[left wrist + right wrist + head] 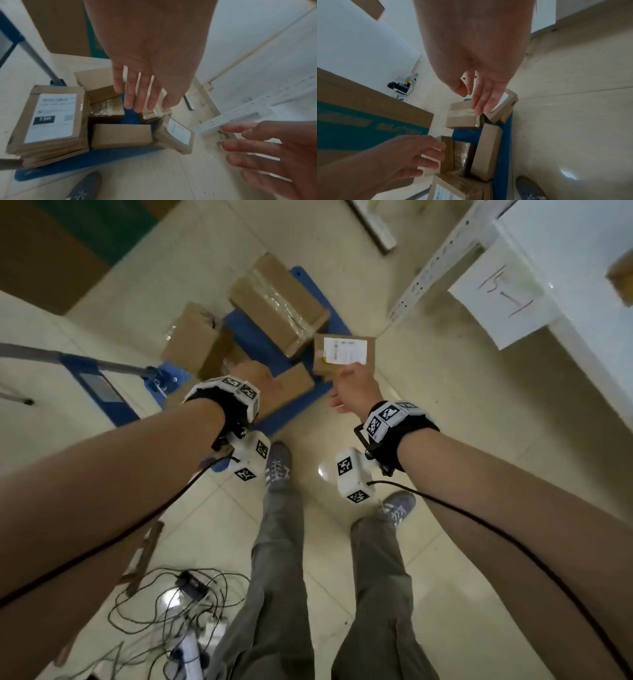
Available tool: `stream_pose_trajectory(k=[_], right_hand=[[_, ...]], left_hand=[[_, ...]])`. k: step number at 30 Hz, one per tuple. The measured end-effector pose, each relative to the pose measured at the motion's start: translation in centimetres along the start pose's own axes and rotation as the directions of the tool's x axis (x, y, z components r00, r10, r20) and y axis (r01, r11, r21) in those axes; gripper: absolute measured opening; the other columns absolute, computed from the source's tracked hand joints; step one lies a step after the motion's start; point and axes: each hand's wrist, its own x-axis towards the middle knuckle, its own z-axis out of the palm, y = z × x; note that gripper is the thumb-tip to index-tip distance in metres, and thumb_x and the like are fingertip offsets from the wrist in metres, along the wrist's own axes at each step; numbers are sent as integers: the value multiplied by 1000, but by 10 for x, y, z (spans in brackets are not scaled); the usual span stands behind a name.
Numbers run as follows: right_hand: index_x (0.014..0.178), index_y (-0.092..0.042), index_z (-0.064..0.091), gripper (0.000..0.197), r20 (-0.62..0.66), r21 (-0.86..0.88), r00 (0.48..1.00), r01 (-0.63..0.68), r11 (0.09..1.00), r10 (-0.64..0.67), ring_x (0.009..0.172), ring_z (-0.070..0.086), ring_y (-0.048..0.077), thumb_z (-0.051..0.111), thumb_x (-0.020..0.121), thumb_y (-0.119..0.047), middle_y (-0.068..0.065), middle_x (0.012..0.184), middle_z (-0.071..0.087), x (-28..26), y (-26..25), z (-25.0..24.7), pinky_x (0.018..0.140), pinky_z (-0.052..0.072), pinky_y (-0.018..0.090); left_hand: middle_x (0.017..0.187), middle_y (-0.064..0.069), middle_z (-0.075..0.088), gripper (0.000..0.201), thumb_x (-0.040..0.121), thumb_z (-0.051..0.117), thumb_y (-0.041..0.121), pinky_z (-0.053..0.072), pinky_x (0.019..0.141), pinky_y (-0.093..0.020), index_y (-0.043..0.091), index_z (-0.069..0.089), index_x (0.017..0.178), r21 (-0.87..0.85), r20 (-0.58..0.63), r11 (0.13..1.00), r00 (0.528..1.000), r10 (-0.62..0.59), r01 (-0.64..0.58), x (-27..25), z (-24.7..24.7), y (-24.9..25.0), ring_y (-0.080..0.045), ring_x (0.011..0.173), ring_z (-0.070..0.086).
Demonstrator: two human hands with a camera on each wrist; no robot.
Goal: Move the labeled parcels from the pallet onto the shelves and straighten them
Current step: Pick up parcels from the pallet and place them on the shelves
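Observation:
Several brown cardboard parcels lie on a blue pallet (245, 335) on the floor. A small parcel with a white label (344, 352) leans at the pallet's right edge, and my right hand (352, 381) reaches to its near edge with straight fingers (477, 102); whether they touch it is unclear. My left hand (257, 378) hovers open over the middle parcels, fingers straight (137, 97). A stacked parcel with a "15H" label (51, 117) sits at the pallet's left. A plain parcel (121, 136) lies in front, and a large taped parcel (277, 306) lies at the back.
White shelving (565, 261) with a paper sign reading "15-1" (507, 299) stands at the right. The pallet's metal handle (68, 359) runs off to the left. A big brown and green box (359, 115) stands behind. Loose cables (178, 604) lie by my feet (279, 467).

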Motion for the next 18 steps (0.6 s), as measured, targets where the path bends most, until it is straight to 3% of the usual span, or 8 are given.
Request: stream_pose_trajectory(k=[4,7,8,10,12,14,16,18], right_hand=[[123,-12,56,26,46,-31,997,-53,998,54,61,62,14,46,99,-12,7,89,65,23,13,46,51,49,20],[123,-12,56,25,66,-45,995,-75,996,78,63,62,15,46,100,-12,9,93,67,39,20,74,54,53,22],[123,-12,56,25,73,-55,994,-82,995,86,64,63,16,47,100,-12,10,94,68,44,22,85,57,54,23],[124,-12,56,26,102,-69,988,-108,992,115,65,63,17,47,100,-11,10,95,69,53,28,102,63,56,27],[125,-12,56,27,135,-79,981,-130,988,140,67,62,18,47,99,-11,10,95,70,60,32,123,64,56,27],[126,-13,56,28,187,-95,969,-146,985,162,68,60,17,47,100,-13,9,97,69,65,38,143,63,54,25],[126,-13,56,27,267,-119,946,-155,981,182,69,58,17,48,100,-15,8,99,67,66,41,160,63,51,26],[123,-16,57,24,347,-156,918,-147,977,193,77,60,18,50,100,-17,10,106,66,69,43,174,70,53,31]], left_hand=[[94,-13,64,28,93,57,34,42,70,-36,8,56,81,29,45,985,984,-174,173,25,20,-47,-25,73,53],[97,-18,65,31,89,57,37,42,66,-34,8,53,78,-60,49,967,968,-245,248,35,34,-77,-26,72,53],[101,-17,65,32,85,57,40,46,71,-35,9,55,83,-89,29,957,961,-276,277,38,37,-88,-27,77,56],[125,-20,56,54,82,55,46,47,91,-43,6,55,118,-146,-16,937,947,-322,316,43,46,-107,-36,107,56],[150,-23,34,74,90,56,44,35,109,-48,4,32,147,-166,-39,914,923,-382,371,48,51,-122,-40,134,38],[157,-23,23,81,91,61,40,22,116,-45,2,22,152,-206,-113,879,882,-457,429,55,57,-134,-39,142,28],[156,-18,26,81,88,63,42,21,115,-42,6,26,151,-296,-191,832,824,-533,470,61,62,-143,-37,143,28],[159,-8,20,87,88,63,51,22,117,-44,16,19,154,-383,-127,779,807,-577,497,69,68,-155,-34,145,24]])
